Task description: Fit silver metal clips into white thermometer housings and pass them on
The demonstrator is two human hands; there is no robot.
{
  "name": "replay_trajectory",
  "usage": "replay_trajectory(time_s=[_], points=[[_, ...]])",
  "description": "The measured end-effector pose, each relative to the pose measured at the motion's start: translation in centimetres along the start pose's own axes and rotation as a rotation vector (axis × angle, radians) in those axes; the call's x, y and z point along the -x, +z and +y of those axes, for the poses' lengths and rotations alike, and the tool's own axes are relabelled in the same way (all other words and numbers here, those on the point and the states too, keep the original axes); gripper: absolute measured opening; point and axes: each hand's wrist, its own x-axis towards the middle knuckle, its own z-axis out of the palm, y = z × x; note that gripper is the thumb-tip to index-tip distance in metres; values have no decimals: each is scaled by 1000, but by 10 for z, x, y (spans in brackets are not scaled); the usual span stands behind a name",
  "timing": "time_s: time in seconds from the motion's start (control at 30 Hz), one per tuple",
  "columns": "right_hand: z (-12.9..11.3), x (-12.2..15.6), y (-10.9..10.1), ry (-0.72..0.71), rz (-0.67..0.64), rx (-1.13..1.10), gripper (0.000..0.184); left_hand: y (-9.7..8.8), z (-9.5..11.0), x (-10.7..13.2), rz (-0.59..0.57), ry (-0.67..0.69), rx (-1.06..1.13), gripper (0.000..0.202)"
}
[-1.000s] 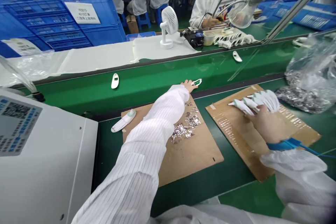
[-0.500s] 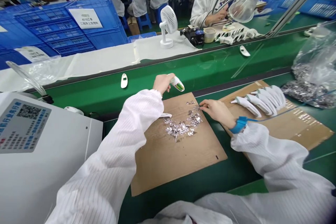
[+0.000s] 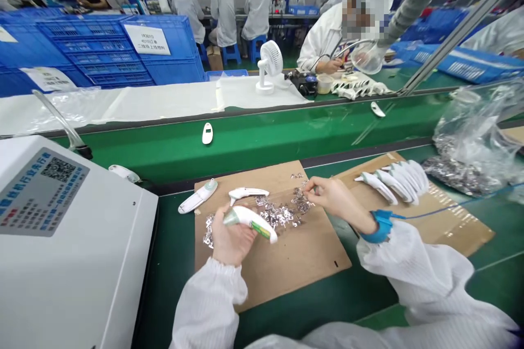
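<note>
My left hand is closed round a white thermometer shell with a green board showing inside, held over the left cardboard sheet. My right hand pinches at the far edge of a pile of small silver metal clips on that sheet; what is between the fingertips is too small to name. Two more white shells lie near the sheet's far left corner, one on the cardboard and one half off it. A blue wrist strap circles my right wrist.
A white machine fills the left. A second cardboard sheet holds a row of white shells. A plastic bag of metal parts sits at right. White shells ride the green conveyor. People in white coats work beyond; a small fan stands there.
My left hand drew back from the conveyor with the shell and brought it down over the cardboard near me. My right hand stayed at the clip pile's edge.
</note>
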Motion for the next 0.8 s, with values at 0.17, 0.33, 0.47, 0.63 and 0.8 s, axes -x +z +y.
replay_trajectory(time_s=[0.17,0.33,0.47,0.63,0.8], points=[[-37,9,10,-128,-98,-479,22,-13,-13,17,-140,-209,-133,48],[-67,19,17,-125,-208,-583,22,-27,-21,19,-192,-92,-210,14],[-81,27,27,-176,-258,-618,21,-37,-24,15,-146,243,-244,30],[-94,34,43,-284,-233,-574,20,-36,-21,23,-110,399,-304,50],[-102,33,51,-359,-185,-476,17,-36,-20,27,-175,336,-239,52]])
